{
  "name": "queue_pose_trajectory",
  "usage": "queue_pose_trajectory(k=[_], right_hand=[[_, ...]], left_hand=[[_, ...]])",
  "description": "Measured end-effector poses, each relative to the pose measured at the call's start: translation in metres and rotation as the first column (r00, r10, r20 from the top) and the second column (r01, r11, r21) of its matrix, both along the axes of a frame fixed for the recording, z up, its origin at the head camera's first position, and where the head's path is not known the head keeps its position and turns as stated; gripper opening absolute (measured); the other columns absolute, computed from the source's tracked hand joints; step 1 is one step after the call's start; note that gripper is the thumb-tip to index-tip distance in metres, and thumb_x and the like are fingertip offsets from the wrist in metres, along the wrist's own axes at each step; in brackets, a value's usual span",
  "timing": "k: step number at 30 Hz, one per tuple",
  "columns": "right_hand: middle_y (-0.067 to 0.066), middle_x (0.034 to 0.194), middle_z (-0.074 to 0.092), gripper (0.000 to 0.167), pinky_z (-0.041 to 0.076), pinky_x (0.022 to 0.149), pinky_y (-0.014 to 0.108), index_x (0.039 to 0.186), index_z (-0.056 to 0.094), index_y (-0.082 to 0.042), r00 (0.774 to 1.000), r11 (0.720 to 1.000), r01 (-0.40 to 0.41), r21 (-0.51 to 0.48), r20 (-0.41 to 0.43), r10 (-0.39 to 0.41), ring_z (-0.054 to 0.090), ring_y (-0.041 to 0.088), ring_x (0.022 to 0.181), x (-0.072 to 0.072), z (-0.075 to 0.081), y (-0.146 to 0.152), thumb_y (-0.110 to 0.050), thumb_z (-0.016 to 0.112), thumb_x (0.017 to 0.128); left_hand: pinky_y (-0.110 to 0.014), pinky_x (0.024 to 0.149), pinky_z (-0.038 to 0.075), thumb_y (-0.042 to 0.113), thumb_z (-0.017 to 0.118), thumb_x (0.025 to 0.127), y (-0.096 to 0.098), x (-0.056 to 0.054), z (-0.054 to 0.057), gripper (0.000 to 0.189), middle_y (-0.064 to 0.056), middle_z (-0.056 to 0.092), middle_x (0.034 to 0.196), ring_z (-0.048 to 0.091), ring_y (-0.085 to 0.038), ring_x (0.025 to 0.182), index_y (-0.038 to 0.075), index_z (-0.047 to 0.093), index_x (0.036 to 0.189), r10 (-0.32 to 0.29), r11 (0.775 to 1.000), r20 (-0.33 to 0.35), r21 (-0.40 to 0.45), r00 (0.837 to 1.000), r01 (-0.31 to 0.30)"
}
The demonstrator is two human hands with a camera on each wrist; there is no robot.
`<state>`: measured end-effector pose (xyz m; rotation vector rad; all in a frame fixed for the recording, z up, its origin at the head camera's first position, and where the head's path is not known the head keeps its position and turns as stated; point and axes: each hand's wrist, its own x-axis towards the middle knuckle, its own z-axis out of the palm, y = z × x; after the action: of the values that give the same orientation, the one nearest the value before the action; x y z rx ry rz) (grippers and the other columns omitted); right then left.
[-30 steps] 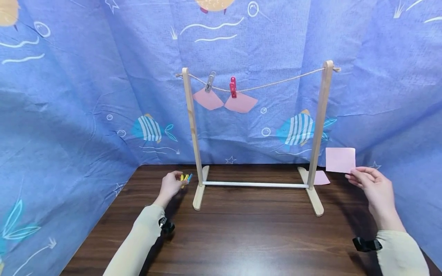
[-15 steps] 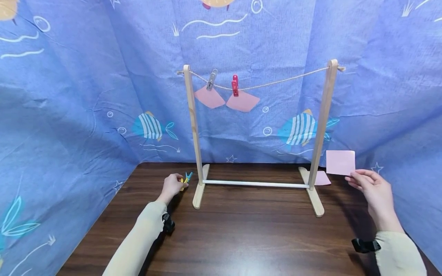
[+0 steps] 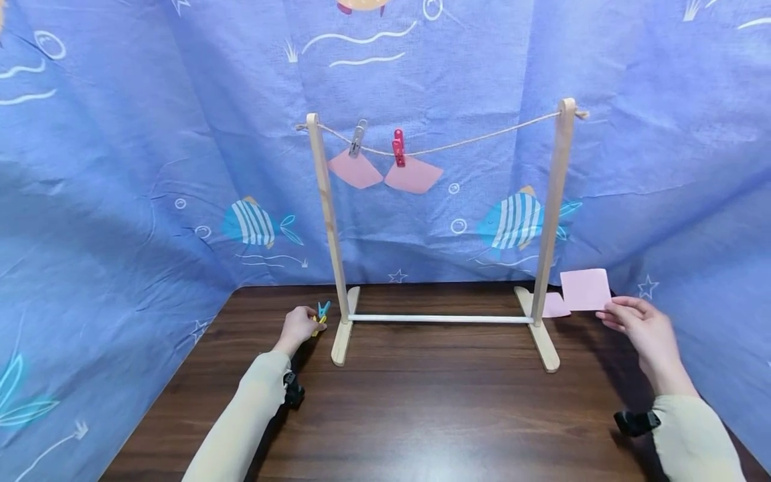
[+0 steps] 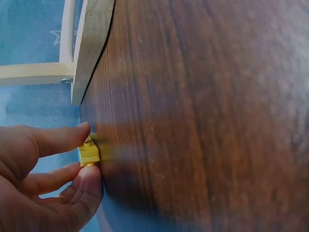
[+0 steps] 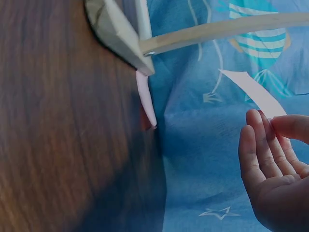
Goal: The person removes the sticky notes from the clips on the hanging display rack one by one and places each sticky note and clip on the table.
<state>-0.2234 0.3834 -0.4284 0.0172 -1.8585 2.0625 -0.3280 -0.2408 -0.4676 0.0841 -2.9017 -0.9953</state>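
My left hand [image 3: 298,329] is low at the table's left side, pinching a yellow clothespin [image 4: 89,154] between thumb and fingertips. A light blue clothespin [image 3: 323,308] shows just beyond those fingers. On the right, my right hand [image 3: 644,335] holds a square pink paper note [image 3: 585,290] up by its lower right corner, between thumb and fingers. In the right wrist view this note [image 5: 258,92] appears nearly edge-on and bent. Another pink note [image 3: 554,305] lies on the table behind the stand's right foot, partly hidden by the post and the held note.
Between my hands stands a wooden frame [image 3: 553,201] with a string [image 3: 482,138] tied across its posts. A grey clothespin [image 3: 358,139] and a red one [image 3: 399,148] each hold a pink note there. A white bar [image 3: 440,319] joins the feet. Blue fish-print cloth [image 3: 385,241] surrounds the table [image 3: 421,402].
The yellow clothespin has come slightly toward me in my left hand, apart from the blue one. My right hand has lowered its note a little and shifted it left. The head view has shifted slightly.
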Motion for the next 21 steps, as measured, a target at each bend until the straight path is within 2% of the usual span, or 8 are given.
queue_pose_trajectory(k=[3,6,10,11,13,16,17,21], right_hand=[[-0.007,0.077,0.074,0.011,0.056,0.064,0.016,0.097,0.066,-0.015,0.998,0.995,0.039,0.089,0.054,-0.044,0.071,0.003,0.069,-0.002,-0.007,0.005,-0.004,0.062,0.099],[-0.012,0.076,0.072,0.005,0.056,0.063,0.017,0.103,0.062,-0.005,0.990,0.975,0.038,0.221,0.125,-0.067,0.070,0.002,0.068,-0.004,-0.014,0.010,-0.006,0.058,0.100],[-0.016,0.080,0.069,0.030,0.057,0.067,0.018,0.116,0.049,0.019,0.979,0.932,-0.074,0.356,0.203,0.000,0.070,0.001,0.071,-0.008,-0.021,0.017,-0.008,0.052,0.103],[-0.014,0.080,0.070,0.032,0.057,0.066,0.020,0.116,0.048,0.023,0.975,0.935,-0.103,0.340,0.222,0.026,0.070,0.004,0.071,-0.009,-0.023,0.019,-0.006,0.052,0.103],[-0.013,0.081,0.069,0.037,0.057,0.067,0.020,0.120,0.044,0.028,0.967,0.917,-0.153,0.369,0.249,0.061,0.070,0.004,0.072,-0.011,-0.027,0.022,-0.004,0.050,0.102],[-0.008,0.082,0.070,0.035,0.058,0.068,0.022,0.120,0.045,0.029,0.953,0.903,-0.209,0.377,0.287,0.101,0.070,0.005,0.073,-0.014,-0.033,0.025,0.000,0.049,0.100],[-0.005,0.081,0.070,0.032,0.059,0.067,0.024,0.117,0.047,0.028,0.947,0.905,-0.219,0.364,0.304,0.106,0.070,0.007,0.072,-0.014,-0.034,0.026,0.001,0.049,0.099],[0.001,0.083,0.070,0.037,0.059,0.067,0.026,0.118,0.044,0.030,0.924,0.879,-0.256,0.402,0.368,0.101,0.070,0.007,0.072,-0.017,-0.038,0.024,0.000,0.051,0.098]], left_hand=[[-0.045,0.083,0.052,0.009,0.081,0.082,0.001,0.000,0.000,0.044,-0.021,0.067,0.097,0.061,-0.033,0.088,-0.015,0.065,0.115,0.006,1.000,0.020,0.008,1.000,-0.006],[-0.045,0.082,0.053,0.009,0.080,0.083,0.002,0.001,0.002,0.045,-0.023,0.067,0.101,0.062,-0.032,0.089,-0.014,0.064,0.117,0.022,0.999,0.049,0.023,0.999,-0.023],[-0.047,0.088,0.052,0.013,0.080,0.084,0.002,0.002,0.003,0.049,-0.027,0.067,0.108,0.062,-0.035,0.096,-0.015,0.062,0.120,0.020,0.999,0.067,0.040,0.998,-0.022],[-0.048,0.089,0.051,0.014,0.080,0.084,0.002,0.001,0.003,0.050,-0.028,0.066,0.110,0.062,-0.036,0.098,-0.015,0.062,0.121,0.015,0.999,0.067,0.043,0.998,-0.018],[-0.049,0.092,0.050,0.015,0.079,0.084,0.001,0.001,0.003,0.052,-0.029,0.066,0.113,0.061,-0.038,0.101,-0.016,0.061,0.122,0.008,0.999,0.066,0.051,0.998,-0.012],[-0.050,0.093,0.050,0.016,0.079,0.085,0.000,0.000,0.002,0.053,-0.029,0.065,0.115,0.060,-0.038,0.103,-0.016,0.060,0.124,0.006,0.998,0.071,0.064,0.997,-0.010],[-0.049,0.093,0.050,0.016,0.078,0.085,-0.001,0.000,0.001,0.053,-0.029,0.065,0.115,0.060,-0.038,0.102,-0.016,0.060,0.124,0.006,0.998,0.075,0.068,0.997,-0.011],[-0.049,0.092,0.050,0.015,0.077,0.087,0.001,0.001,0.001,0.052,-0.029,0.064,0.116,0.060,-0.037,0.102,-0.015,0.059,0.126,0.013,0.995,0.095,0.097,0.995,-0.022]])
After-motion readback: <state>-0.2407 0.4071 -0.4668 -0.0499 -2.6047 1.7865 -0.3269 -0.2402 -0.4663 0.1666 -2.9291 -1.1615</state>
